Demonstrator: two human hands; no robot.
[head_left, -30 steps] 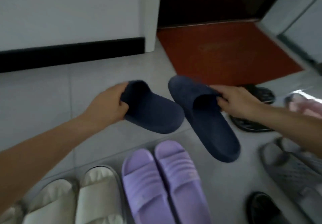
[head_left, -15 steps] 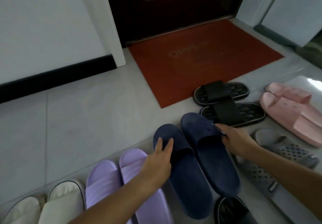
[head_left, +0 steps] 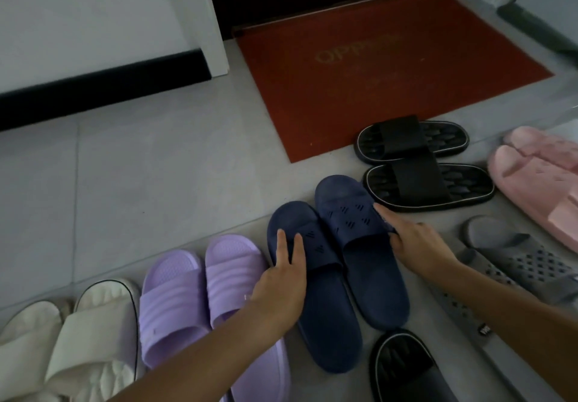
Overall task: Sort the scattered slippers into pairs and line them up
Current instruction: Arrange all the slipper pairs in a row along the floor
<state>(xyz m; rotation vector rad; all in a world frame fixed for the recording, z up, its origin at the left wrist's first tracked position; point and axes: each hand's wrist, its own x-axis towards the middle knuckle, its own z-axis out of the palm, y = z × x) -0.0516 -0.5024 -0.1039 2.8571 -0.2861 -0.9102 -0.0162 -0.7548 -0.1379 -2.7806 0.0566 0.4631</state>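
Left hand [head_left: 281, 282] lies flat on left navy slipper [head_left: 325, 323]; right hand [head_left: 419, 245] apparently pinches strap of right navy slipper [head_left: 372, 270].

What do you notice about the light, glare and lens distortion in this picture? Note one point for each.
Head view: dim overall, so the navy slippers show little detail. Head view: a pale patch of glare lies on the floor at the right edge. Head view: the wide lens makes the door frame lean. Head view: the lettering on the mat is faint.
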